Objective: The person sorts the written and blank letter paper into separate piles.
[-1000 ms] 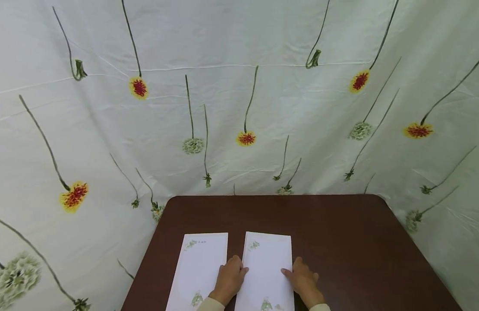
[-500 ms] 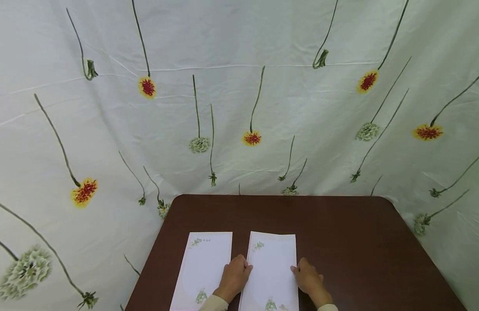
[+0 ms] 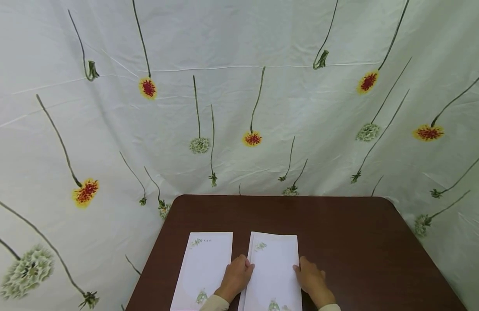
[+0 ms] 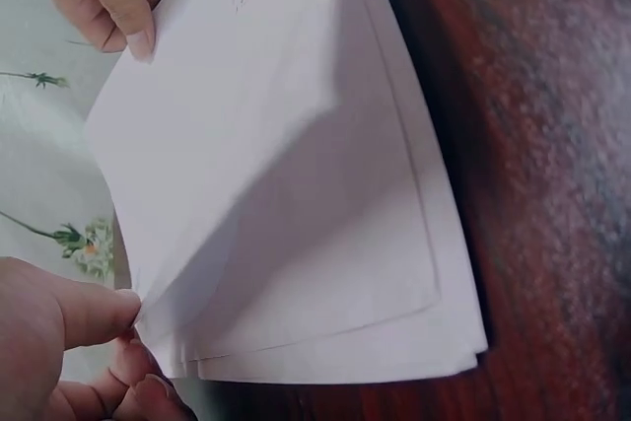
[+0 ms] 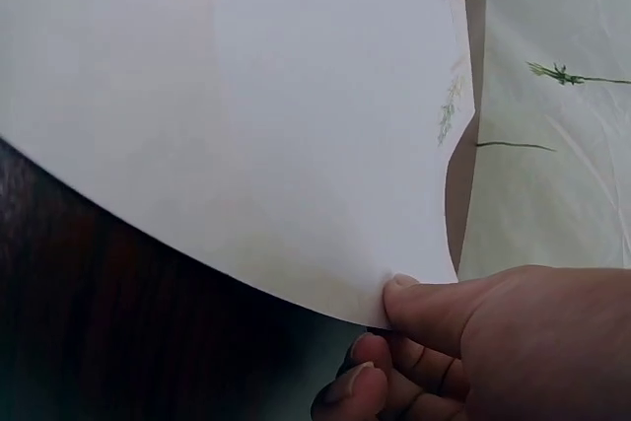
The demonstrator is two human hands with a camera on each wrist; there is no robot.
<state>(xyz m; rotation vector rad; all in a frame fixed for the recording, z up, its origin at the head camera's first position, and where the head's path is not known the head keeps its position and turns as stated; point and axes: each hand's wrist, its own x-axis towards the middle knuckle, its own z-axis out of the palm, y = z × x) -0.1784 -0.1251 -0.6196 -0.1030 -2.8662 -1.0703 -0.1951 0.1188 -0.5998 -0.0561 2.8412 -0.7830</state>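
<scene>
A stack of white paper sheets (image 3: pixel 273 268), printed with small green plants, lies between both hands. My left hand (image 3: pixel 236 276) pinches its left edge; in the left wrist view, that thumb (image 4: pixel 99 313) presses on top with fingers curled beneath. On the opposite edge, my right hand (image 3: pixel 312 278) pinches the paper, thumb above and fingers under it, as the right wrist view shows. The paper bows between the hands. Slightly offset from the upper paper (image 4: pixel 296 244), the edge of another layer shows below it. How many sheets each hand grips cannot be told.
Left of the hands, matching white paper (image 3: pixel 204 263) lies flat on the dark brown table (image 3: pixel 363 250). Behind and around the table hangs a pale cloth (image 3: pixel 231 52) printed with flowers.
The head view has swung slightly left, then steadied. The upper paper has shifted a little right, so a strip of the layer below shows at its left edge. Both hands keep their hold.
</scene>
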